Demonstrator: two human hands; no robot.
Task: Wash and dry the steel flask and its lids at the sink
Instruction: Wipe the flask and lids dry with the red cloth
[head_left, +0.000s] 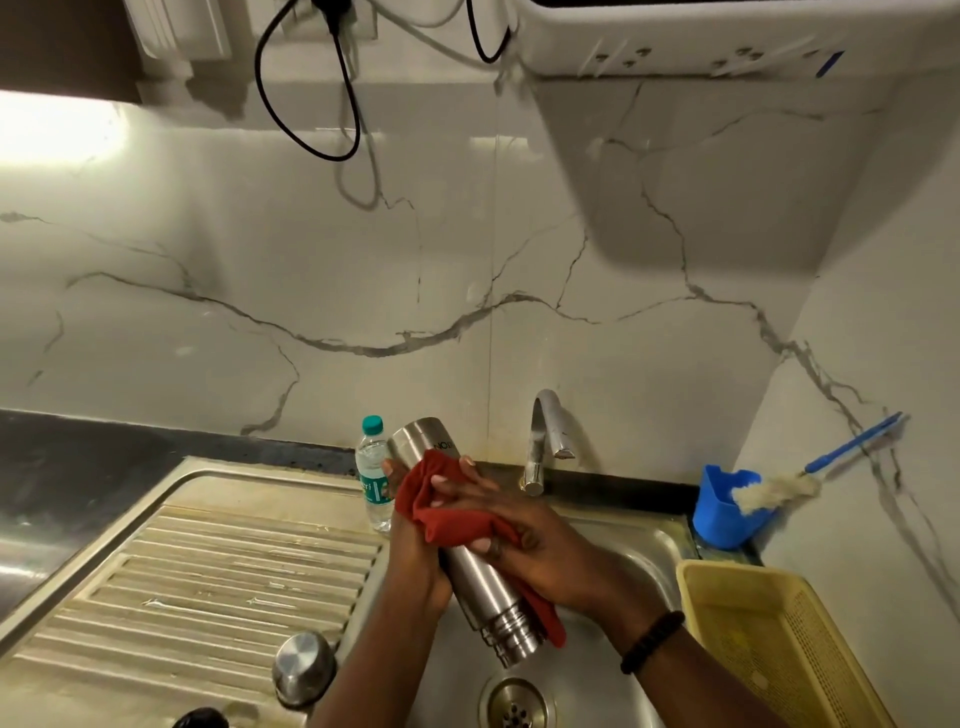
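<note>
Steel flask (470, 566) held tilted over sink (631, 551), mouth down toward drain. Left hand (415, 558) fingers wrap flask body; right hand (524, 525) presses red cloth (447, 506) round it. Risk: wet steel slips, bangs basin. Steel lid (304, 667) sits near draining board edge, could get knocked.

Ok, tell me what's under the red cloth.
The red cloth wraps the steel flask, held by the left hand and right hand. The flask's covered middle and the fingers beneath the cloth are hidden.
</note>
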